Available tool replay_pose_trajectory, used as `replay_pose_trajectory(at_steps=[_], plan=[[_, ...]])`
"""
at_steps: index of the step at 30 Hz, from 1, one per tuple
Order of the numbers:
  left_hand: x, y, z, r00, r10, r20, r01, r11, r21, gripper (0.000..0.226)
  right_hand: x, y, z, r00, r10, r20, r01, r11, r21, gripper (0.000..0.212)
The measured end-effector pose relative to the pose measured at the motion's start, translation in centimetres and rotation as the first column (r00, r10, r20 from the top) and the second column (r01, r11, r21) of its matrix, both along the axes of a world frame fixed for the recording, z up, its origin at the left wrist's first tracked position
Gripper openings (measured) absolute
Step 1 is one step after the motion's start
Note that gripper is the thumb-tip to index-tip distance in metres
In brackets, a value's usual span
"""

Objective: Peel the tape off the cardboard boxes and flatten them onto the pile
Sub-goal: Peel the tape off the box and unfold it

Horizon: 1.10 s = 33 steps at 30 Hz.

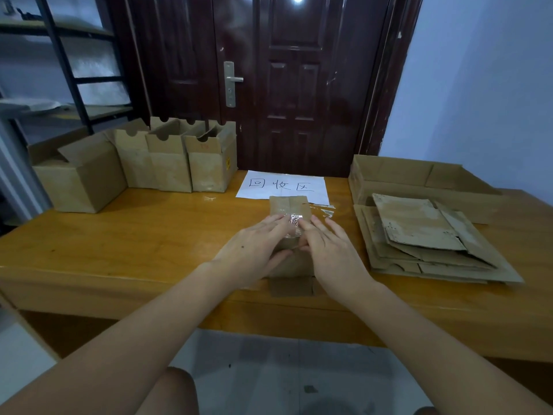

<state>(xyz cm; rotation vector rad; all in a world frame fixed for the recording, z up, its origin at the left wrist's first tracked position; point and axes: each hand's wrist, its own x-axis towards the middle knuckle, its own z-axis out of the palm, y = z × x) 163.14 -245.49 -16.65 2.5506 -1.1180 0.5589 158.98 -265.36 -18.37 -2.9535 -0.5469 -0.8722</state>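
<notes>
A small cardboard box (pixel 288 235) stands on the surface (pixel 149 235) between both hands. The left hand (pixel 254 250) cups its side, fingers lying over the top. The right hand (pixel 329 250) pinches crumpled clear tape (pixel 294 224) on the box top. Right of that hand lies the pile of flattened boxes (pixel 419 235); far left of the left hand stand open boxes (pixel 167 163), contents unseen.

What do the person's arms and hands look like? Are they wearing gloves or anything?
No gloves. Both the left hand and the right hand are bare, and both forearms are bare too, with no sleeves in view. There is no watch, bracelet or ring that I can see. The left hand has a small dark dot on its back.
</notes>
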Motion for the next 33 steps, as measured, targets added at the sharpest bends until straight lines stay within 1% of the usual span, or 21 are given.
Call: replay_pose_trajectory(at_steps=[1, 3, 4, 7, 10, 12, 14, 18, 21, 23, 25, 27, 29, 30, 33], plan=[[0.2, 0.0, 0.0, 1.0, -0.02, 0.002, 0.02, 1.0, 0.009, 0.029, 0.0, 0.0, 0.0, 1.0, 0.013, -0.026, -0.012, 0.999, 0.045, 0.036], [0.3, 0.0, -0.2, 0.997, -0.064, 0.033, 0.064, 0.998, 0.001, 0.019, -0.1, -0.2, 0.1, 0.997, 0.037, -0.064, -0.029, 0.992, 0.122, 0.037], [0.4, -0.1, -0.5, 0.995, -0.081, 0.061, 0.082, 0.997, -0.008, 0.016, -0.2, -0.2, 0.3, 0.996, 0.05, -0.08, -0.038, 0.987, 0.154, 0.038], [0.6, -0.2, -1.5, 0.984, -0.105, 0.143, 0.111, 0.993, -0.035, 0.014, -0.8, -0.4, 1.1, 0.99, 0.096, -0.103, -0.069, 0.968, 0.239, 0.03], [0.6, -0.3, -2.1, 0.955, -0.138, 0.263, 0.16, 0.985, -0.063, 0.008, -1.0, -0.6, 1.5, 0.987, 0.106, -0.121, -0.075, 0.969, 0.236, 0.029], [0.5, -0.5, -2.1, 0.939, -0.152, 0.308, 0.193, 0.975, -0.107, 0.006, -0.7, -0.7, 1.4, 0.989, 0.083, -0.125, -0.055, 0.976, 0.209, 0.03], [0.3, -0.6, -2.0, 0.933, -0.149, 0.327, 0.199, 0.972, -0.124, 0.007, -0.5, -0.6, 1.4, 0.989, 0.077, -0.128, -0.051, 0.979, 0.196, 0.027], [0.4, -0.5, -1.7, 0.933, -0.15, 0.327, 0.19, 0.977, -0.095, 0.016, -0.8, -0.5, 1.7, 0.984, 0.095, -0.153, -0.053, 0.964, 0.261, 0.023], [0.3, -0.1, -1.6, 0.978, -0.103, 0.184, 0.131, 0.98, -0.15, 0.031, -1.0, -0.5, 1.8, 0.981, 0.106, -0.165, -0.06, 0.963, 0.263, 0.032], [0.5, 0.4, -1.5, 0.988, -0.078, 0.133, 0.098, 0.984, -0.148, 0.039, -1.1, -0.5, 2.0, 0.979, 0.113, -0.168, -0.065, 0.962, 0.266, 0.025], [0.6, 0.5, -1.4, 0.976, -0.121, 0.179, 0.146, 0.98, -0.134, 0.029, -1.3, -0.5, 2.2, 0.977, 0.113, -0.178, -0.059, 0.957, 0.283, 0.026], [0.6, 0.4, -1.4, 0.957, -0.145, 0.252, 0.185, 0.972, -0.143, 0.016, -1.6, -0.4, 2.5, 0.975, 0.112, -0.193, -0.055, 0.959, 0.277, 0.036], [0.4, 0.2, -1.4, 0.946, -0.137, 0.293, 0.188, 0.97, -0.155, 0.02, -1.8, -0.3, 2.5, 0.975, 0.094, -0.199, -0.037, 0.961, 0.274, 0.047], [0.4, 0.2, -1.5, 0.942, -0.134, 0.309, 0.189, 0.969, -0.158, 0.022, -1.9, -0.2, 2.5, 0.978, 0.092, -0.187, -0.035, 0.958, 0.285, 0.049], [0.4, 0.1, -1.5, 0.933, -0.144, 0.33, 0.202, 0.968, -0.15, 0.025, -1.9, 0.2, 2.9, 0.985, 0.069, -0.159, -0.021, 0.959, 0.283, 0.044]])
